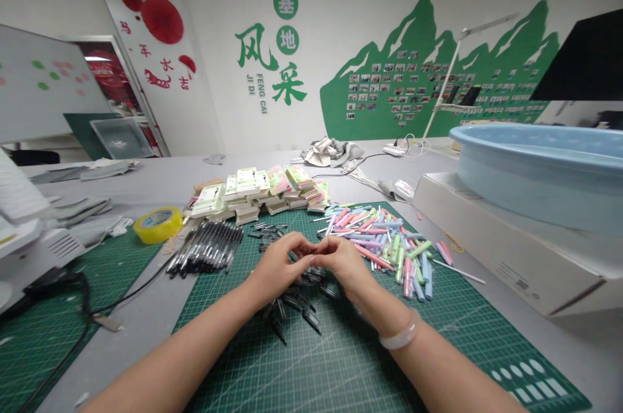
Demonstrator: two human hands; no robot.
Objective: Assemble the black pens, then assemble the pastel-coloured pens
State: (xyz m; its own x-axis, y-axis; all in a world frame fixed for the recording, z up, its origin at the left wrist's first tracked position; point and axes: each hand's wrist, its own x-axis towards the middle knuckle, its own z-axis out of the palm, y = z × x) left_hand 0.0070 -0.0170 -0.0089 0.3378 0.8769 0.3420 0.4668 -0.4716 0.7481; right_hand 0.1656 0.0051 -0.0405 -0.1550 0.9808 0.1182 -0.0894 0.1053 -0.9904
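Above the green cutting mat (321,367), my left hand (280,265) and my right hand (343,262) meet fingertip to fingertip. Both are closed in a pinch around something small and dark that the fingers mostly hide. Loose black pen parts (292,306) lie scattered under and in front of the hands. To the left sits a pile of black pens (208,245), laid side by side. On the right is a heap of pastel pen barrels and caps (374,231) in pink, green, blue and purple, with thin white sticks among them.
Stacked small boxes (250,186) stand behind the pens. A yellow tape roll (158,225) lies at left, near a white machine (36,250) and its black cable. At right, a blue basin (540,173) rests on a white carton (506,244). Grey cloth (333,152) lies at the back.
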